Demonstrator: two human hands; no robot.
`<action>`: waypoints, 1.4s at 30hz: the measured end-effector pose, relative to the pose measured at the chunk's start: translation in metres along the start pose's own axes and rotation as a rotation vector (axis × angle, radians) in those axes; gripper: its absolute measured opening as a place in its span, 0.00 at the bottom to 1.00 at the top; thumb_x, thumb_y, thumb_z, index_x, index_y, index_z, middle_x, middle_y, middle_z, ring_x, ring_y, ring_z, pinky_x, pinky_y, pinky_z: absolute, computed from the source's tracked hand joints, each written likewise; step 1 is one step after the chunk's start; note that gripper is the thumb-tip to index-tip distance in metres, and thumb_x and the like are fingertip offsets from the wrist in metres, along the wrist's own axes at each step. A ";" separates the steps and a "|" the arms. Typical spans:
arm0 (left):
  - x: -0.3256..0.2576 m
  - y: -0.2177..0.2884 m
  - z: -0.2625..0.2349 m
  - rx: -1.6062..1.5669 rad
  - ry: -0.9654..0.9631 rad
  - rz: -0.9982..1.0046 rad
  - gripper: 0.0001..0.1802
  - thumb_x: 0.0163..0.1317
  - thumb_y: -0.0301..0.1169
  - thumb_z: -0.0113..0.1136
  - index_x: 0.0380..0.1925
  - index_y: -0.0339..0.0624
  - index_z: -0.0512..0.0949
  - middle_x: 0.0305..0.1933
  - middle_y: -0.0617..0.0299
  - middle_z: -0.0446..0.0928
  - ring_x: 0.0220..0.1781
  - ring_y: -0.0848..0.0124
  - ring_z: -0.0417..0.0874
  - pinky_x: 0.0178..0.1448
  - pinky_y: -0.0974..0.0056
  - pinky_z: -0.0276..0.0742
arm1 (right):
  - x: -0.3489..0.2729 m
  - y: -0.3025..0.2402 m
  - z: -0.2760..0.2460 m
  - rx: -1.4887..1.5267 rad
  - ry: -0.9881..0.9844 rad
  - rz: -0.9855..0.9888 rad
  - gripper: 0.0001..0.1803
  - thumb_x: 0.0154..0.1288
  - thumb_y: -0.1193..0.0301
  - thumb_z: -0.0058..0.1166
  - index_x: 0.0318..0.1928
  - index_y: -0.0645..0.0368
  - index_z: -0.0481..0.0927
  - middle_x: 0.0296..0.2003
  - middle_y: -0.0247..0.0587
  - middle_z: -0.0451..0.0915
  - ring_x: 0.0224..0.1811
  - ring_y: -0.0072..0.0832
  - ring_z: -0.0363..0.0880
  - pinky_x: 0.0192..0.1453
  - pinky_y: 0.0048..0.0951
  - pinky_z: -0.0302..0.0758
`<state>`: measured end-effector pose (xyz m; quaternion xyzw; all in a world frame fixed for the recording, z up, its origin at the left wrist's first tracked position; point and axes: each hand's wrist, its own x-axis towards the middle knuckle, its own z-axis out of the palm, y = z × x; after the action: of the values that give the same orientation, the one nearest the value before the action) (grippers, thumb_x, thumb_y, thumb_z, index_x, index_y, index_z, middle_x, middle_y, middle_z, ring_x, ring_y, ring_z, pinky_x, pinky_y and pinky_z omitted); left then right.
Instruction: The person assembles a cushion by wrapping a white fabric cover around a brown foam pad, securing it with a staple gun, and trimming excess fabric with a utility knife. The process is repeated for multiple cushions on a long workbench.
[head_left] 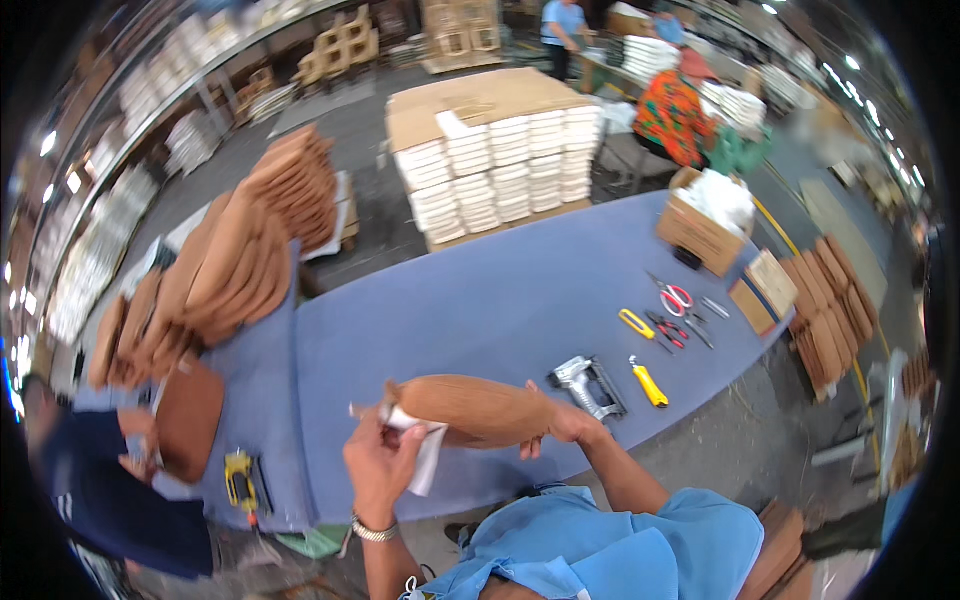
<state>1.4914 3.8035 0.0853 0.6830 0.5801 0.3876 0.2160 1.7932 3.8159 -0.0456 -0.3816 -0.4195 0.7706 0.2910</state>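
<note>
Between my hands, above the near edge of the blue table, is a brown upholstered pad (475,405), tilted so that it looks narrow. My left hand (383,462) is closed at its left end and pinches a white piece of cloth or paper (428,460) there. Around the pad's right end my right hand (562,422) is closed, some fingers hidden under it. A grey staple gun (590,388) lies just right of that hand. Farther right lie a yellow-handled knife (648,382), a yellow screwdriver (638,325), red-and-black pliers (668,330) and red-handled scissors (675,298).
Brown pads (235,250) are piled at the table's left end. There a co-worker in dark clothes (130,495) holds another pad (188,420), near a yellow staple gun (243,482). A cardboard box (695,235) stands at the far right corner. Beyond the table is a pallet of stacked white pieces (495,170).
</note>
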 end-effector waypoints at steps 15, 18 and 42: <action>0.073 0.021 0.096 0.252 0.129 0.251 0.32 0.44 0.51 0.85 0.25 0.36 0.75 0.23 0.60 0.68 0.23 0.64 0.69 0.28 0.60 0.66 | 0.031 -0.156 -0.025 -1.024 0.517 -0.926 0.21 0.77 0.55 0.52 0.53 0.57 0.87 0.46 0.44 0.88 0.49 0.43 0.84 0.57 0.42 0.75; 0.070 0.013 0.088 0.165 0.128 0.170 0.31 0.47 0.52 0.84 0.24 0.38 0.75 0.23 0.60 0.70 0.25 0.63 0.72 0.29 0.59 0.69 | 0.055 -0.159 -0.004 -1.010 0.532 -0.877 0.20 0.77 0.55 0.53 0.53 0.56 0.86 0.48 0.41 0.87 0.50 0.41 0.82 0.58 0.42 0.73; 0.051 -0.025 -0.019 -0.639 -0.203 0.153 0.35 0.75 0.37 0.59 0.74 0.26 0.65 0.63 0.41 0.81 0.63 0.62 0.84 0.63 0.60 0.78 | 0.101 -0.122 0.174 -0.674 0.898 -1.198 0.14 0.75 0.71 0.50 0.51 0.63 0.86 0.45 0.46 0.87 0.49 0.40 0.84 0.58 0.41 0.77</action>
<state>1.4620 3.8559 0.0923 0.6575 0.3520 0.4948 0.4461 1.6102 3.8781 0.0881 -0.4317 -0.6046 0.0911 0.6632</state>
